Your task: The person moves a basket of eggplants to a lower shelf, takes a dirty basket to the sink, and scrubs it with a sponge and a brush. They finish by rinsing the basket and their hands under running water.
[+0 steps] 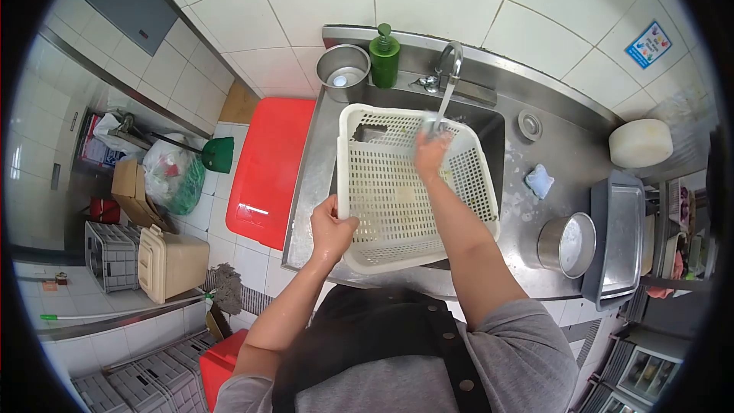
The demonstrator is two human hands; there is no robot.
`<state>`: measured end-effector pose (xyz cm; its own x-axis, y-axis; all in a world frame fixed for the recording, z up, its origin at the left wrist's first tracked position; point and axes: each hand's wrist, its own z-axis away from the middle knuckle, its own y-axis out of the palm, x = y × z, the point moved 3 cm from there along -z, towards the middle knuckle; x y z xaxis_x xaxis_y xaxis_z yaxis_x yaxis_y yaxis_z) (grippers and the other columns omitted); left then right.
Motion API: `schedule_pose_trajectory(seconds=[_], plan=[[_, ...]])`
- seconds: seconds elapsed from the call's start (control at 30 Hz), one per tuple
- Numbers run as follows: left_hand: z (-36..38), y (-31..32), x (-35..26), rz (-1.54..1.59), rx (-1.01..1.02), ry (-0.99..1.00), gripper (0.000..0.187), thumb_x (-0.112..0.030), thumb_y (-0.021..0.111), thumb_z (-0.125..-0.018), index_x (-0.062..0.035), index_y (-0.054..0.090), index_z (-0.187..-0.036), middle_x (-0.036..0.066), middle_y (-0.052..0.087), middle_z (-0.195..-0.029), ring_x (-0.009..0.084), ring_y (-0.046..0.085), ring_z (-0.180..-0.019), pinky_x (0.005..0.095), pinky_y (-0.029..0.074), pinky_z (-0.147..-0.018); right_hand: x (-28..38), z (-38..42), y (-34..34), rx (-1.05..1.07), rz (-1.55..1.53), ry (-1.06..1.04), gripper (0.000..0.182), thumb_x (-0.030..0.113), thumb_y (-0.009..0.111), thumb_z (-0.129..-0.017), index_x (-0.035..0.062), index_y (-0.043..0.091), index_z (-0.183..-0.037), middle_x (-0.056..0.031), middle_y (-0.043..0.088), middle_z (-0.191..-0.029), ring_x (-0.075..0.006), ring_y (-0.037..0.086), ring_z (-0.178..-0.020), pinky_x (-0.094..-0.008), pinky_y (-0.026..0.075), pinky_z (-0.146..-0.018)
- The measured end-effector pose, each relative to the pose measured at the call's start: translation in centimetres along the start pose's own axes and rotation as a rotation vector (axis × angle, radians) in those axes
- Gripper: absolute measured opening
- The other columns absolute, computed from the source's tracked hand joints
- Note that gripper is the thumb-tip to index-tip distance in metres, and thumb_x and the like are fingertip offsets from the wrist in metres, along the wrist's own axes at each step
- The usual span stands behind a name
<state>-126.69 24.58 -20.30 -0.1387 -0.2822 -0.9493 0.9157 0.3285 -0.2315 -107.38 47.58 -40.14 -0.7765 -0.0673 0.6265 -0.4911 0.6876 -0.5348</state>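
Note:
A white perforated plastic basket [390,206] rests tilted over the steel sink [495,145]. My left hand [333,231] grips the basket's left rim, thumb over the edge. Inside the basket, near its far right part, my right hand [433,151] is under the stream from the faucet [456,61]. Its fingers are blurred by water and motion, and whether they hold something cannot be made out. Brownish-yellow marks show on the basket's bottom.
Behind the sink stand a metal pot [343,69] and a green pump bottle [384,61]. Rightward are a small metal dish [529,125], a pale sponge [539,181], a round metal pan [567,245] and a grey tray [616,241]. A red lid [271,172] lies left.

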Motion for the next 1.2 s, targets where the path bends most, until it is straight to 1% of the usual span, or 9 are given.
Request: schedule_pose_trajectory(seconds=[0.03, 0.1, 0.23, 0.37, 0.5, 0.7, 0.9, 1.17, 1.2], plan=[[-0.1, 0.3, -0.1, -0.009, -0.002, 0.006, 0.018, 0.008, 0.057, -0.069, 0.0038, 0.063, -0.085, 0.005, 0.066, -0.076, 0.0096, 0.06, -0.068, 0.0247, 0.047, -0.064, 1.4, -0.4, -1.4, -0.005, 0.006, 0.0, 0.044, 0.02, 0.072, -0.085, -0.0034, 0.045, -0.11, -0.0243, 0.054, -0.109, -0.0418, 0.055, -0.105, -0.0518, 0.043, -0.089], [-0.2, 0.4, -0.1, -0.02, -0.001, 0.007, 0.018, 0.008, 0.057, -0.069, 0.0042, 0.064, -0.086, 0.006, 0.066, -0.076, 0.0098, 0.061, -0.068, 0.0247, 0.048, -0.065, 5.8, -1.6, -4.8, 0.627, -0.114, -0.183, 0.061, 0.02, 0.078, -0.077, -0.0045, 0.045, -0.122, -0.022, 0.051, -0.117, -0.04, 0.052, -0.112, -0.0492, 0.041, -0.096], [-0.8, -1.6, -1.0, 0.089, -0.009, -0.043, 0.019, 0.007, 0.057, -0.069, 0.0057, 0.065, -0.087, 0.007, 0.068, -0.078, 0.0109, 0.061, -0.068, 0.026, 0.048, -0.064, 1.8, -4.1, -5.2, 0.725, 0.199, -0.475, 0.059, 0.021, 0.083, -0.07, 0.003, 0.049, -0.115, -0.0191, 0.053, -0.108, -0.0388, 0.055, -0.1, -0.0481, 0.045, -0.088], [-1.6, -0.8, -0.3, 0.079, -0.015, -0.035, 0.016, 0.006, 0.058, -0.068, 0.0055, 0.066, -0.082, 0.007, 0.067, -0.074, 0.0107, 0.061, -0.066, 0.0261, 0.047, -0.062, 4.7, -2.9, -5.6, 0.771, 0.158, -0.097, 0.056, 0.023, 0.083, -0.07, 0.005, 0.049, -0.111, -0.0166, 0.053, -0.11, -0.0355, 0.054, -0.104, -0.0469, 0.045, -0.088], [-2.4, -0.1, -0.4, -0.087, 0.017, 0.024, 0.016, 0.004, 0.059, -0.067, 0.0051, 0.067, -0.081, 0.007, 0.065, -0.068, 0.0099, 0.059, -0.063, 0.0259, 0.046, -0.06, 8.0, -0.8, -5.8, 0.653, -0.08, -0.548, 0.056, 0.021, 0.082, -0.069, 0.0035, 0.049, -0.11, -0.0174, 0.055, -0.106, -0.0387, 0.056, -0.102, -0.0489, 0.047, -0.085], [-1.7, -0.9, -3.0, -0.184, -0.09, 0.164, 0.016, 0.006, 0.059, -0.068, 0.0053, 0.066, -0.082, 0.008, 0.067, -0.074, 0.0107, 0.06, -0.064, 0.0267, 0.047, -0.061, -6.5, -1.3, -2.8, 0.523, 0.18, 0.386, 0.061, 0.032, 0.08, -0.079, -0.0055, 0.05, -0.116, -0.0263, 0.058, -0.118, -0.0429, 0.057, -0.111, -0.0476, 0.046, -0.096], [-4.3, 0.1, -1.8, -0.292, -0.042, 0.144, 0.017, 0.002, 0.061, -0.067, 0.0036, 0.069, -0.081, 0.011, 0.066, -0.067, 0.0161, 0.062, -0.06, 0.0302, 0.047, -0.059, -6.1, -3.2, -0.3, 0.386, -0.263, 0.655, 0.073, 0.033, 0.079, -0.077, -0.0109, 0.044, -0.125, -0.0308, 0.056, -0.12, -0.0433, 0.056, -0.115, -0.0459, 0.046, -0.098], [-6.7, 6.9, -0.1, -0.409, 0.092, 0.174, 0.014, 0.001, 0.062, -0.064, 0.0033, 0.067, -0.077, 0.009, 0.066, -0.066, 0.0128, 0.061, -0.06, 0.0293, 0.047, -0.057, 8.2, -6.2, -1.9, 0.401, -0.465, 0.239, 0.065, 0.025, 0.077, -0.075, -0.0106, 0.046, -0.119, -0.033, 0.047, -0.124, -0.045, 0.044, -0.123, -0.0497, 0.032, -0.108], [-6.2, 6.9, -0.9, -0.322, 0.11, 0.186, 0.013, -0.001, 0.061, -0.065, 0.0022, 0.067, -0.076, 0.015, 0.066, -0.065, 0.0234, 0.064, -0.058, 0.0343, 0.05, -0.061, 6.5, -6.8, -2.3, 0.338, -0.177, 0.074, 0.066, 0.028, 0.078, -0.076, -0.0117, 0.046, -0.118, -0.0326, 0.049, -0.119, -0.0471, 0.046, -0.118, -0.0512, 0.034, -0.104]])
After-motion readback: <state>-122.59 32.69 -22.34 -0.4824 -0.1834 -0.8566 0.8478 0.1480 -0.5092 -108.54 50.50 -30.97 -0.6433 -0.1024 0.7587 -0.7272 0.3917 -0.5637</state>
